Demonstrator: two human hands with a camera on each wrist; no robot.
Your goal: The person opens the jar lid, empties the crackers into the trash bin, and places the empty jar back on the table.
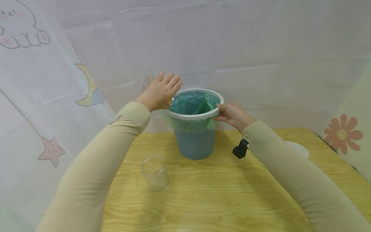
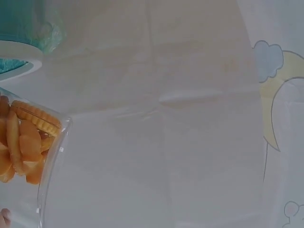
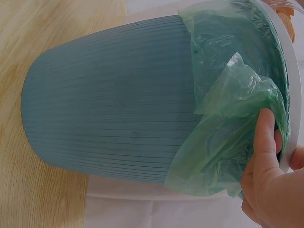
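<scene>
A blue trash bin [image 1: 194, 145] with a white rim and a green plastic liner [image 3: 223, 137] stands upright on the table. My left hand [image 1: 162, 91] grips a clear container [image 1: 147, 80], tipped beside the bin's left rim. Inside it, in the left wrist view, lie several orange and tan food pieces [image 2: 29, 140], some ridged; the hand covers most of the container in the head view. On the bin's right side, my right hand [image 1: 233, 115] holds the rim, thumb on top and fingers under it against the folded-over liner.
A clear glass cup [image 1: 157, 181] stands upright on the wooden table [image 1: 197, 199], in front of the bin to the left. Behind my right forearm a white plate [image 1: 299, 149] partly shows. A pale printed cloth [image 1: 255, 48] hangs close behind the bin.
</scene>
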